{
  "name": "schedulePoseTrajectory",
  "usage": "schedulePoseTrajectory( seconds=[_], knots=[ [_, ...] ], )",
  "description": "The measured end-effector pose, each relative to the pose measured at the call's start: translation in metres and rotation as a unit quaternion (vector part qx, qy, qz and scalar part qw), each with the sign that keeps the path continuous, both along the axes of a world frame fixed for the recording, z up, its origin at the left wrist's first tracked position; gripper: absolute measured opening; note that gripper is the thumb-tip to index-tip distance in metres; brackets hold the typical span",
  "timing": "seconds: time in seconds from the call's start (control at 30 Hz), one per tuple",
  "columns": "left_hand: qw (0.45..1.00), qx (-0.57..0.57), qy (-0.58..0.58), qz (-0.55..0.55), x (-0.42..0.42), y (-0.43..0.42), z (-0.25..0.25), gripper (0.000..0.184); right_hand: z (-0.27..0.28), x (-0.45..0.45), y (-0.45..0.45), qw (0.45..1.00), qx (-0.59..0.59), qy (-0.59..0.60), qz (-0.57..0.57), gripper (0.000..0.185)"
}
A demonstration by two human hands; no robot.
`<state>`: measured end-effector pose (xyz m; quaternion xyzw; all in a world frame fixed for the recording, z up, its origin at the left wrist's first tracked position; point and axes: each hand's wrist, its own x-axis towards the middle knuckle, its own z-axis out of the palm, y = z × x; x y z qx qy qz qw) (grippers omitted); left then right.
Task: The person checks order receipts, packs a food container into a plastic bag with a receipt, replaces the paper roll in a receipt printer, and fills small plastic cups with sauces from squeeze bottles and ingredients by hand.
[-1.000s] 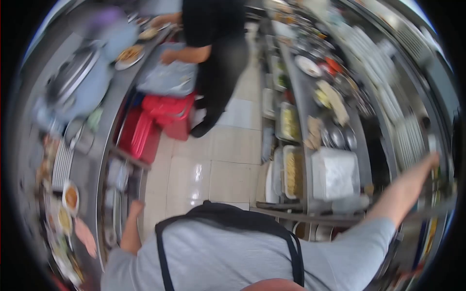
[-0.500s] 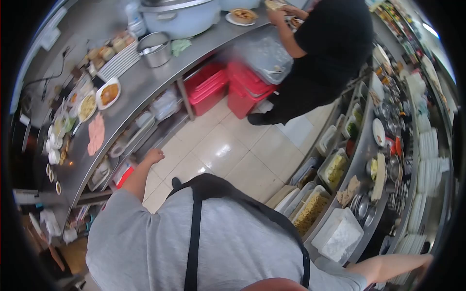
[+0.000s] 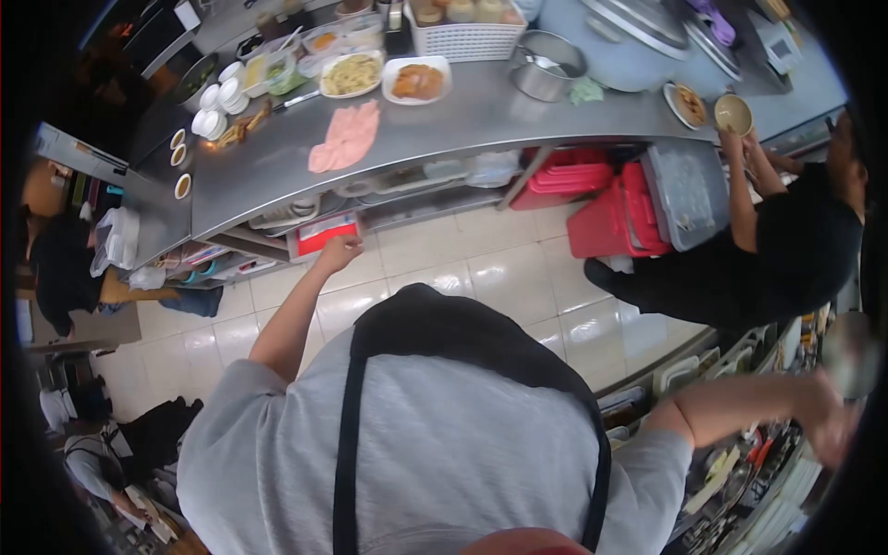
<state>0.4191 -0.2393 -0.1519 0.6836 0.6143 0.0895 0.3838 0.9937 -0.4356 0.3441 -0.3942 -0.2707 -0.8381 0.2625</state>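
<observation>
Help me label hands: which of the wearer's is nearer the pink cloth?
The left hand, in front of the counter that bears the pink cloth; the right hand is well away, out to the right.

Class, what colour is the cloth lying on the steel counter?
The cloth is pink, best seen in the current head view.

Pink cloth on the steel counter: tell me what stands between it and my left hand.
Just the front edge of the steel counter lies between your left hand and the pink cloth; no loose object shows in that gap.
</observation>
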Motion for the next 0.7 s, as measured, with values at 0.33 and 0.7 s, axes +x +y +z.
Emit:
schedulePoseTrajectory(
  seconds=[0.33, 0.7],
  knots=[
    [0.98, 0.028, -0.155, 0.124, -0.014, 0.093, 0.085, 0.028, -0.282, -0.175, 0.315, 0.566, -0.483, 0.441, 0.502, 0.026],
    [0.852, -0.072, -0.431, 0.29, 0.085, 0.259, 0.073, 0.044, -0.402, -0.251, 0.48, 0.467, -0.676, 0.443, 0.357, 0.024]
  ],
)
